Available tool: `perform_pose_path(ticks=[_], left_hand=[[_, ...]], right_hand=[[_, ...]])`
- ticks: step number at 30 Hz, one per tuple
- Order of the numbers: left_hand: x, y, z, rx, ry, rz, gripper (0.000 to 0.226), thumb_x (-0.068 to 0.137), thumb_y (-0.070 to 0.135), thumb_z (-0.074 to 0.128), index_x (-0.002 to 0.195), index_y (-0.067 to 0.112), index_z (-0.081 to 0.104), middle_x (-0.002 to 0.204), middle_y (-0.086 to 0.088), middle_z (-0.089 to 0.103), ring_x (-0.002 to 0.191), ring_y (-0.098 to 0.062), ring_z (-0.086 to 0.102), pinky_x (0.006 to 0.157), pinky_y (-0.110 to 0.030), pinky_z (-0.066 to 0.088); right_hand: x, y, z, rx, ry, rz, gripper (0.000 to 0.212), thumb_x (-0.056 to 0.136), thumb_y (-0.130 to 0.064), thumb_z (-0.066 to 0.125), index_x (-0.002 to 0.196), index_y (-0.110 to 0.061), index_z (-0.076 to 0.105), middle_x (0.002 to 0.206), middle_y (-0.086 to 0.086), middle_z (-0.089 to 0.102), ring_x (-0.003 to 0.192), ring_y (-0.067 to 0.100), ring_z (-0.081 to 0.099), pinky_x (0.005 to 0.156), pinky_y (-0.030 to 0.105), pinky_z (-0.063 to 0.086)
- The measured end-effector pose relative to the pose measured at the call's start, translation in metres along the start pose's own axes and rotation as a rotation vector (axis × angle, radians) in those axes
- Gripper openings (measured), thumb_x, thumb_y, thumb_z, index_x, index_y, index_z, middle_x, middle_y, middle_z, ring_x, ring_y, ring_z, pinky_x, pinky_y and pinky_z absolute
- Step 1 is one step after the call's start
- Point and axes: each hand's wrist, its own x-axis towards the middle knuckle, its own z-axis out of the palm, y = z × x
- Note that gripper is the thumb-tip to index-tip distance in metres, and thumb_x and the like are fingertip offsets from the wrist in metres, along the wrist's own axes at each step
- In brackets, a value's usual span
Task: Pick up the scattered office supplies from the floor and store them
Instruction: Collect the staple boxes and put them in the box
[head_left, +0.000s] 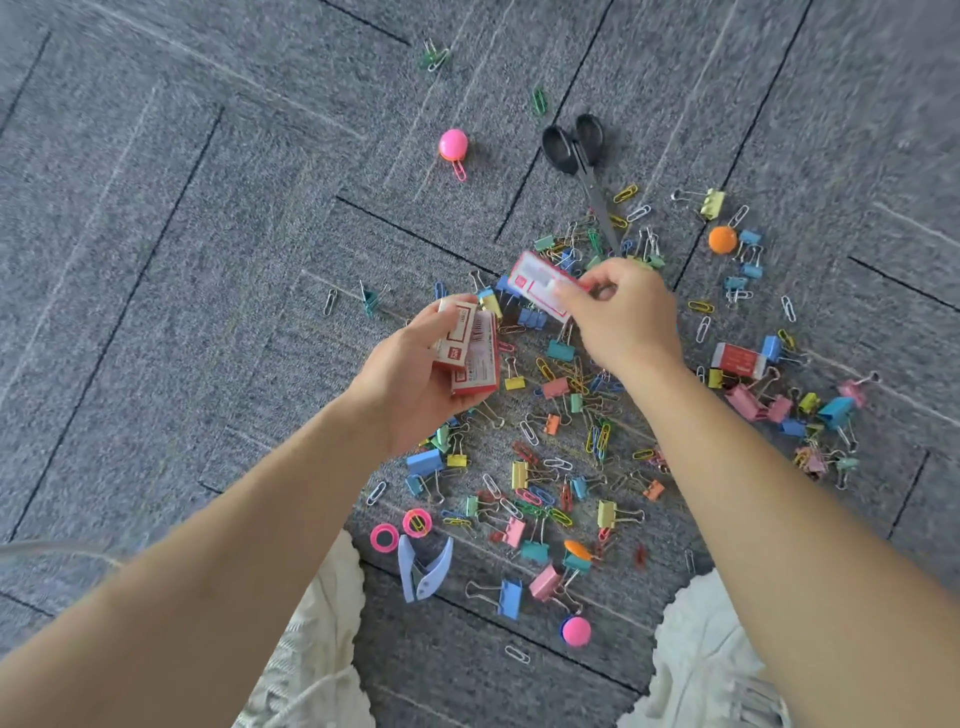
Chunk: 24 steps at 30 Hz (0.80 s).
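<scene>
The left hand (410, 364) grips two small red-white boxes (470, 358) as a stack with the thumb over the top one, prob. to collect the boxes together before storing. The right hand (623, 317) pinches a third box (535, 283) by its end w/ the fingertips. It holds this box above the pile, just beside the stack, and it seems meant to join the stack. A fourth box (737, 359) lies on the carpet (156, 260) to the right, among clips.

Count:
- Boxes: 4 total, 3 in the hands.
- Black scissors (582, 156): 1 pair.
- Lilac staple remover (423, 569): 1.
- Pink round pieces (453, 143): 2.
- Orange round pieces (722, 240): 2.
- Pink rings (384, 538): 2.
- Binder clips (425, 461) and paper clips (702, 328): too many to count, mostly under and around the hands.

The storing place is not visible.
</scene>
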Motion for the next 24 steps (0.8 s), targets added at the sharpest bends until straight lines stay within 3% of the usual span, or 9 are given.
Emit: perform_pose_path(ticks=[3, 5, 10, 16, 19, 24], left_hand=[[0.002, 0.001, 0.002, -0.051, -0.017, -0.009, 0.026, 0.104, 0.027, 0.039, 0.105, 0.028, 0.064, 0.096, -0.003, 0.065, 0.089, -0.021, 0.055, 0.079, -0.038, 0.045], [0.003, 0.001, 0.004, -0.099, -0.039, -0.017, 0.023, 0.102, 0.03, 0.042, 0.105, 0.029, 0.065, 0.098, -0.004, 0.067, 0.088, -0.022, 0.059, 0.077, -0.036, 0.047], [0.003, -0.002, 0.014, -0.169, -0.078, 0.016, 0.024, 0.08, 0.036, 0.057, 0.101, 0.03, 0.068, 0.101, -0.005, 0.07, 0.1, -0.029, 0.061, 0.1, -0.047, 0.039], [0.003, -0.007, 0.025, -0.174, -0.144, 0.015, 0.016, 0.087, 0.037, 0.056, 0.096, 0.031, 0.068, 0.093, -0.004, 0.071, 0.09, -0.025, 0.062, 0.091, -0.044, 0.043], [0.008, -0.015, 0.031, -0.136, -0.17, 0.037, 0.016, 0.097, 0.037, 0.049, 0.107, 0.033, 0.061, 0.103, -0.004, 0.063, 0.1, -0.028, 0.054, 0.086, -0.042, 0.045], [0.009, -0.023, 0.042, 0.078, -0.119, 0.133, 0.025, 0.106, 0.039, 0.035, 0.119, 0.038, 0.056, 0.105, -0.001, 0.058, 0.083, -0.014, 0.052, 0.076, -0.035, 0.044]], right_hand=[[-0.025, -0.004, -0.012, 0.498, -0.085, 0.287, 0.03, 0.087, -0.04, 0.07, 0.083, -0.011, 0.067, 0.071, -0.002, 0.054, 0.053, 0.011, 0.043, 0.049, 0.024, 0.032], [-0.046, -0.007, -0.012, 0.636, -0.234, 0.424, 0.031, 0.088, -0.037, 0.068, 0.095, -0.006, 0.069, 0.076, 0.003, 0.054, 0.052, 0.012, 0.041, 0.045, 0.024, 0.03], [-0.072, -0.009, -0.002, 0.583, -0.242, 0.419, 0.029, 0.088, -0.038, 0.069, 0.076, -0.012, 0.066, 0.066, 0.002, 0.056, 0.054, 0.014, 0.042, 0.05, 0.027, 0.031], [-0.073, -0.008, 0.002, 0.358, -0.159, 0.257, 0.037, 0.086, -0.045, 0.069, 0.072, -0.011, 0.062, 0.057, -0.004, 0.056, 0.053, 0.017, 0.052, 0.053, 0.027, 0.038], [-0.071, -0.003, 0.005, 0.226, -0.122, 0.167, 0.039, 0.088, -0.047, 0.068, 0.066, -0.016, 0.057, 0.056, -0.007, 0.055, 0.05, 0.009, 0.05, 0.045, 0.021, 0.033], [-0.075, 0.012, 0.003, 0.22, -0.108, -0.011, 0.042, 0.09, -0.049, 0.066, 0.064, -0.018, 0.054, 0.053, -0.008, 0.053, 0.044, 0.005, 0.045, 0.043, 0.02, 0.033]])
